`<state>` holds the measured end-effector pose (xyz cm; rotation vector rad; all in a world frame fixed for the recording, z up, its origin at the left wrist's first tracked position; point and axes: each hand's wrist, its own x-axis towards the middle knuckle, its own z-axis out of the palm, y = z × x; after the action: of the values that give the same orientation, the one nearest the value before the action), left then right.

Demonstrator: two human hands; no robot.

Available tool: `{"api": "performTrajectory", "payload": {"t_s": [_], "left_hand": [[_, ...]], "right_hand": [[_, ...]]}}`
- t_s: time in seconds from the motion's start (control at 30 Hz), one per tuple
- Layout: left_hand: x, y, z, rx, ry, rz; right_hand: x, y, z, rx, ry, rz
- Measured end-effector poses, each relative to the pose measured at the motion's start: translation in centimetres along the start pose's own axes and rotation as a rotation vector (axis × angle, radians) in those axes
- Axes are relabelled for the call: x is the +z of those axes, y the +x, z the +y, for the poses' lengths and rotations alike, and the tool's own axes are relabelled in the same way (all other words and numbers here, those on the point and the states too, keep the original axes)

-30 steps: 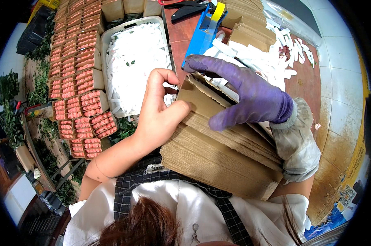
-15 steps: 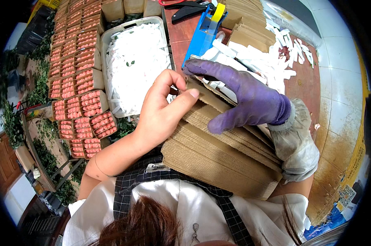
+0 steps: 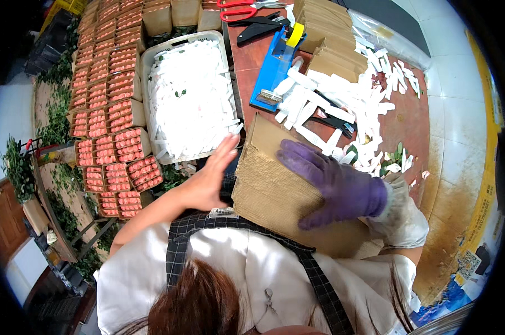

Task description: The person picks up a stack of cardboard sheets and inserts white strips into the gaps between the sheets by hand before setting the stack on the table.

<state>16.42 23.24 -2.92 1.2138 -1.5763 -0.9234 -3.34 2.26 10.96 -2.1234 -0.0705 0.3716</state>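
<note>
A stack of brown corrugated cardboard sheets (image 3: 266, 178) leans against my apron at the table's near edge, its sheets lying together. My right hand (image 3: 336, 181), in a purple glove, rests on the top sheet with its fingers spread. Just off the stack's left edge is my bare left hand (image 3: 210, 176), fingers stretched out and holding nothing. Whether its thumb touches the cardboard is hard to see, as the hand is a little blurred. The lower part of the stack is hidden under my right hand and sleeve.
Ahead stands a blue tape dispenser (image 3: 275, 67); red-handled scissors (image 3: 238, 10) and a black stapler (image 3: 258, 27) lie beyond it. White strips (image 3: 319, 109) litter the red table (image 3: 409, 120). Left are a white basket (image 3: 146, 95) of strips and cardboard boxes of pink flowers (image 3: 124, 109).
My left hand has let go of the sheets' upper edge and moved down and left. My right hand has come down onto the cardboard, whose fanned sheets now lie closed together.
</note>
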Motion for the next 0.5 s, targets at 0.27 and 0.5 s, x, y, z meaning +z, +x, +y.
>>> {"api": "performTrajectory", "payload": {"t_s": [0.27, 0.5], "left_hand": [[3.1, 7.6, -2.2, -0.176, -0.537, 0.274], [0.8, 8.8, -1.0, -0.081, -0.283, 0.288]], "right_hand": [[-1.2, -0.2, 1.0, 0.238, 0.288, 0.146], [-2.7, 1.8, 1.0, 0.157, 0.320, 0.286]]}}
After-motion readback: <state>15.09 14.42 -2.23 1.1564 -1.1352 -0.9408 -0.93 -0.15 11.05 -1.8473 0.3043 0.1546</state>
